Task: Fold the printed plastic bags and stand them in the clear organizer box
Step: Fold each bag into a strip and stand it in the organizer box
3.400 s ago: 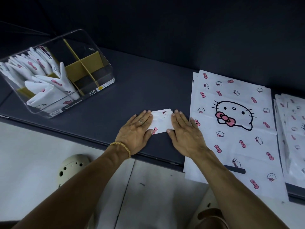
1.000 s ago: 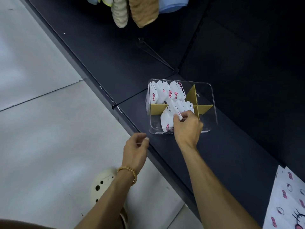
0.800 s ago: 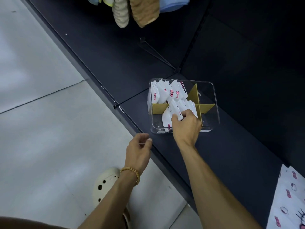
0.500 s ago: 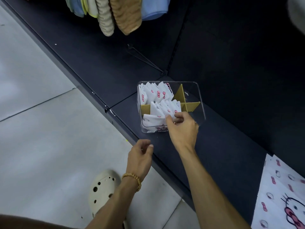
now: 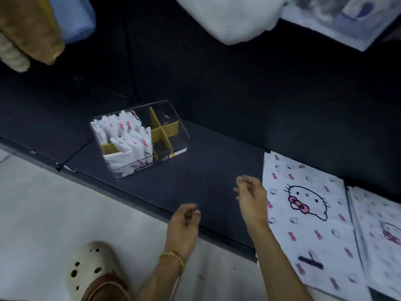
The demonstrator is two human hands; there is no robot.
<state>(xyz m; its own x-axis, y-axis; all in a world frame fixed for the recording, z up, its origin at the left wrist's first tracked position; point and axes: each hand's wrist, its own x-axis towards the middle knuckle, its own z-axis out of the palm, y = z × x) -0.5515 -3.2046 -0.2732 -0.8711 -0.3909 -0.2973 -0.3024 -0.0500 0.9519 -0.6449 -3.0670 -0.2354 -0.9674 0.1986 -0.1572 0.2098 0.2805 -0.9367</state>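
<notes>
Hovering loosely curled and empty, the left hand [image 5: 184,224] and right hand [image 5: 251,200] had left the clear plastic organizer box [image 5: 138,137]. Beside the right hand lay the next flat white cat-printed plastic bag [image 5: 308,213]. Farther back, the folded bags [image 5: 128,137] stood in the box's left compartments, so that placement looked finished.

Dark shelf [image 5: 217,170], pale tiled floor [image 5: 54,213]

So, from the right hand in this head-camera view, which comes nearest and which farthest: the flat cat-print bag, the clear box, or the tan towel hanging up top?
1. Flat cat-print bag: lying right beside the right hand, on its right.
2. Clear box: further back on the dark shelf, to the left.
3. Tan towel: hanging at the far upper left.
</notes>
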